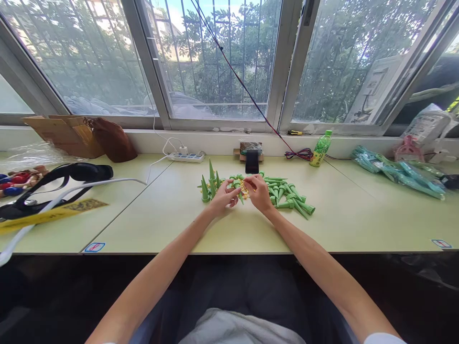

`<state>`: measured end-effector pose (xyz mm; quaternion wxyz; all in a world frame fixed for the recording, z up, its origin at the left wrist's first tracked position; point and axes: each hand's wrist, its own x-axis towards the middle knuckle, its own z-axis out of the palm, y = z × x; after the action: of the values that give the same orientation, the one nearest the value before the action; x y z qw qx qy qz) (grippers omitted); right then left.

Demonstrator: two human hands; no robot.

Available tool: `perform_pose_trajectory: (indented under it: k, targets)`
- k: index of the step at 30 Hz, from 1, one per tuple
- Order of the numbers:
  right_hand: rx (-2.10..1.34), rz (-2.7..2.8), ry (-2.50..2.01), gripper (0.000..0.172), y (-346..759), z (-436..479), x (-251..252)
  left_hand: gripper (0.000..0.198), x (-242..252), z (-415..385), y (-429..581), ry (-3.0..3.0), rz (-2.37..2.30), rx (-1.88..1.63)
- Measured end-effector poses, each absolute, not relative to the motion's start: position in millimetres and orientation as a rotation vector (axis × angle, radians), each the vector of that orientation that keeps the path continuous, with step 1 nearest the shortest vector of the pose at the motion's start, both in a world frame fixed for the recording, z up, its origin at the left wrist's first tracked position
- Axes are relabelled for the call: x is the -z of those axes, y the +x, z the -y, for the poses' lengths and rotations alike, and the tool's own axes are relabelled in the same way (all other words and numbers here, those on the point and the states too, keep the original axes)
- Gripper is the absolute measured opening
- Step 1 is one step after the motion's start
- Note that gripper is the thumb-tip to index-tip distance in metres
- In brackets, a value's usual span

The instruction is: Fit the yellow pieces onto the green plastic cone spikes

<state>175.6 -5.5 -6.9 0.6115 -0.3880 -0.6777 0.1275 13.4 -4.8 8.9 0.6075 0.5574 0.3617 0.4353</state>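
Note:
My left hand (225,196) is closed around a green plastic spike (241,198), its cap end up and its tip pointing down. Close beside it, my right hand (258,194) has thumb and fingers pinched together near the top of that spike; whatever is between the fingertips is too small to make out. Small yellow pieces (245,193) lie on the table between and behind the hands. To the left, several green cones (205,190) stand upright on their wide ends. A loose heap of green spikes (287,195) lies right of my right hand.
Behind the hands, a dark phone-like device (252,162) leans against a small box (247,147). A green-labelled bottle (321,149) and coiled cable (299,154) stand near the sill. A power strip (187,157), brown pouch (113,139) and black strap (82,173) are leftward; blue-green packets (398,172) lie right.

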Motion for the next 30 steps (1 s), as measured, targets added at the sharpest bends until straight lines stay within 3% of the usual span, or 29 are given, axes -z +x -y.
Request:
perform_pose_trajectory:
  k: [20,30]
  targets:
    - [-0.302,1.557,-0.872,0.012,175.4,6.1,5.7,0.064,-6.5,1.6,10.0,1.295,-0.804,-0.978]
    - [-0.35,1.549,-0.881,0.01,175.8,5.2,7.1,0.069,-9.8,5.7,12.4,1.341,-0.826,-1.021]
